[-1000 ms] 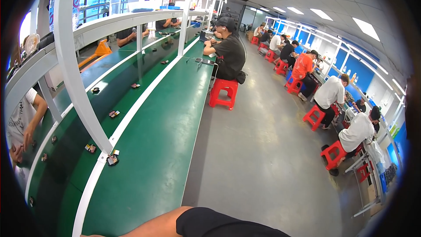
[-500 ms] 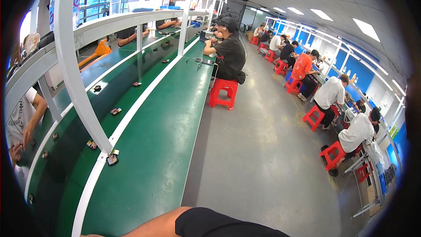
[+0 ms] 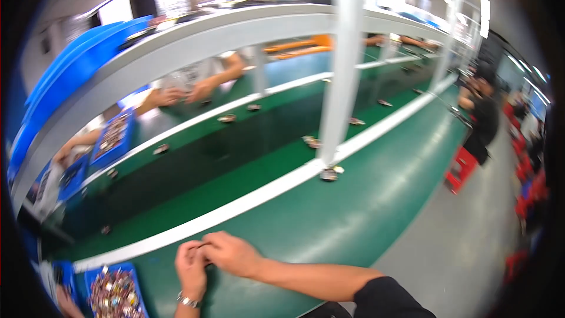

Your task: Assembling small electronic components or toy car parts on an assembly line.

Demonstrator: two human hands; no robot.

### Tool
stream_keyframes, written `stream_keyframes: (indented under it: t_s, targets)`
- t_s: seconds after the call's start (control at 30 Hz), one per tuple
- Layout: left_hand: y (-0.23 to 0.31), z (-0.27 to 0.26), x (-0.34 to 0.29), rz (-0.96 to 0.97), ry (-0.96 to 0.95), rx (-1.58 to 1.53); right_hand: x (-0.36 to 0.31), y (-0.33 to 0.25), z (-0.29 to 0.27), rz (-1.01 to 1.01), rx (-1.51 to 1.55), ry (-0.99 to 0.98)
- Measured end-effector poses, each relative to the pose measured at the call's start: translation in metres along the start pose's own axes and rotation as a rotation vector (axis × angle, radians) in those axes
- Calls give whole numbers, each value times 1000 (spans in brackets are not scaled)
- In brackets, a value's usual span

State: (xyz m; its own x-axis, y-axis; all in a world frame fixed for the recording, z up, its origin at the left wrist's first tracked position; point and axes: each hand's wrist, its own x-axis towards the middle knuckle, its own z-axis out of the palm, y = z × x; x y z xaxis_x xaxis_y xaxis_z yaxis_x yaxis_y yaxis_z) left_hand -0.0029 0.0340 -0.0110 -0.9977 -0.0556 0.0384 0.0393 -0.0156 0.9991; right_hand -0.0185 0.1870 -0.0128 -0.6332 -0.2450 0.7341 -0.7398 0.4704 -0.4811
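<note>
Left hand [image 3: 191, 268] and right hand [image 3: 233, 254] pinch small dark piece [image 3: 206, 247] | light, stiff, I'd guess; hold edges | blue tray [image 3: 136, 280] left of grip

A white shelf [image 3: 235, 28] is supported by white posts [image 3: 344, 65], and its left end is occupied by large blue bins [image 3: 82, 60]. Beyond, an orange frame [image 3: 321, 40] is partly hidden by a post. At right, a red stool [image 3: 461, 168] is used by a person in black [image 3: 487, 118]. Strip lights [image 3: 485, 17] are seen overhead.
</note>
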Motion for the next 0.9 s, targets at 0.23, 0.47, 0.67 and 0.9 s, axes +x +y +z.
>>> stream_keyframes:
  t_s: [0.23, 0.47, 0.67, 0.9]
  targets:
    - [-6, -19, -2, -32, -55, -149, 6, -9, 7, -65, -8, -86]
    - [-6, -14, -1, -43, -69, -159, 5, -11, 1, -20, -32, -125]
    - [-7, -19, 1, -6, -101, -197, 6, -18, 6, -5, 8, -119]
    - [7, -19, 2, -51, -80, -332, 60, 65, 11, 37, -81, 47]
